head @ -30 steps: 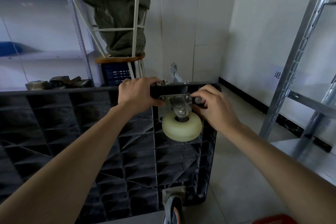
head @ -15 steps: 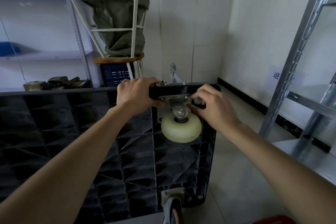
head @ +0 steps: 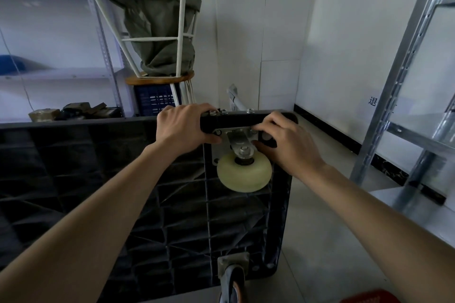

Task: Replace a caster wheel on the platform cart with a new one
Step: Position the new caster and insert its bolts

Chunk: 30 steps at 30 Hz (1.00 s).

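Observation:
The black platform cart stands on its side with its ribbed underside facing me. A cream caster wheel on a metal bracket sits against the cart's top right corner. My left hand grips the cart's upper edge just left of the bracket, fingers curled over the top. My right hand is at the bracket's right side, fingers and thumb pinching something small at the mounting plate; the part itself is hidden. Bolt ends stick up through the top edge. A dark caster is mounted at the lower corner.
A metal shelf rack stands close on the right. An upturned white stool with a green sack sits on a blue crate behind the cart. Shelving with boxes lines the left wall. A red object lies at the bottom right.
My right hand's fingers have shifted slightly on the bracket's right side. The left hand keeps its grip on the cart edge and the wheel stays in place.

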Tool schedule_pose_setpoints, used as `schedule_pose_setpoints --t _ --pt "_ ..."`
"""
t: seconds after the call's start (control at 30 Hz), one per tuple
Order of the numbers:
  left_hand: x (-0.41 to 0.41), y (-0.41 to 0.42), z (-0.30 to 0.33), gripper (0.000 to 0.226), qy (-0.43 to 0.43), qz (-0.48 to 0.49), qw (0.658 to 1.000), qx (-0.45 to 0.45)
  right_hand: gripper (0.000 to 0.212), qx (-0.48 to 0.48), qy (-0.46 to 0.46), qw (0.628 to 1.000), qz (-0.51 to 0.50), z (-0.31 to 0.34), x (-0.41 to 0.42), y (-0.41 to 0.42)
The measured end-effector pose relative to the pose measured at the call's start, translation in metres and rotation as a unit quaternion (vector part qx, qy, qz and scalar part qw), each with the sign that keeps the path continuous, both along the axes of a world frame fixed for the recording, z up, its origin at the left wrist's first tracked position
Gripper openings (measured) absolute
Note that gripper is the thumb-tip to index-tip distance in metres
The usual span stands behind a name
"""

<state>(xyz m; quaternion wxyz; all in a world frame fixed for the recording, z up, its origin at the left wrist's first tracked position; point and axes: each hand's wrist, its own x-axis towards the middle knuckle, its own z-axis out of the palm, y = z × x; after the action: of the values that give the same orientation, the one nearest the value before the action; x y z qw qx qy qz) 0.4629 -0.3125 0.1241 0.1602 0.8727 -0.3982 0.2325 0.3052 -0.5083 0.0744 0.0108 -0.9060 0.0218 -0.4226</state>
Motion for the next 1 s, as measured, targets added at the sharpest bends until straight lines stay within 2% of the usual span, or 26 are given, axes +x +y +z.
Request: schedule_pose_setpoints --t 0.1,0.2,0.27,0.33,0.4,0.47,0.63,0.67,0.73,0.8,0.83,0.93,1.0 --pt "-0.001 0.0 0.001 0.073 0.0 0.003 1.0 0.003 0.025 0.022 -0.023 0.999 -0.019 0.002 0.001 -0.002" --pt "-0.001 0.0 0.001 0.073 0.003 0.006 1.0 0.005 0.036 -0.006 0.018 1.0 0.014 0.002 0.0 -0.002" --pt "-0.002 0.0 0.002 0.073 0.005 0.007 1.0 0.007 0.027 -0.025 -0.005 1.0 -0.009 0.002 0.002 0.0" --pt "-0.002 0.0 0.002 0.072 0.003 0.01 1.0 0.006 0.028 -0.017 -0.044 0.998 -0.034 0.005 0.005 0.003" --pt "-0.001 0.0 0.002 0.072 0.003 0.008 1.0 0.007 0.02 -0.024 -0.029 0.999 -0.013 0.005 0.006 0.002" --pt "-0.001 0.0 0.002 0.073 0.004 0.009 1.0 0.006 0.023 -0.033 -0.004 0.999 0.014 0.004 0.007 -0.002" --pt "-0.001 -0.001 0.001 0.075 0.007 0.009 1.0 0.006 0.008 -0.066 -0.048 0.997 -0.007 0.0 0.013 -0.004" --pt "-0.001 0.0 0.002 0.075 0.007 0.009 1.0 0.006 0.011 -0.069 -0.064 0.995 -0.015 -0.001 0.015 -0.003" --pt "-0.001 0.0 0.002 0.075 0.007 0.009 1.0 0.005 0.038 -0.061 -0.104 0.992 -0.031 -0.003 0.018 -0.001" --pt "-0.001 -0.001 0.002 0.075 0.006 0.008 1.0 0.006 0.052 -0.062 -0.09 0.994 -0.025 -0.008 0.019 -0.003" --pt "-0.001 -0.001 0.001 0.075 0.007 0.007 1.0 0.007 0.05 -0.058 -0.072 0.995 -0.024 -0.01 0.017 -0.002" --pt "0.0 -0.001 0.0 0.075 0.003 0.009 1.0 0.006 0.028 -0.024 -0.052 0.998 -0.003 -0.007 0.009 -0.003" --pt "0.0 -0.001 0.0 0.075 0.002 0.01 1.0 0.008 0.026 -0.017 -0.034 0.999 0.009 -0.002 0.009 -0.001"
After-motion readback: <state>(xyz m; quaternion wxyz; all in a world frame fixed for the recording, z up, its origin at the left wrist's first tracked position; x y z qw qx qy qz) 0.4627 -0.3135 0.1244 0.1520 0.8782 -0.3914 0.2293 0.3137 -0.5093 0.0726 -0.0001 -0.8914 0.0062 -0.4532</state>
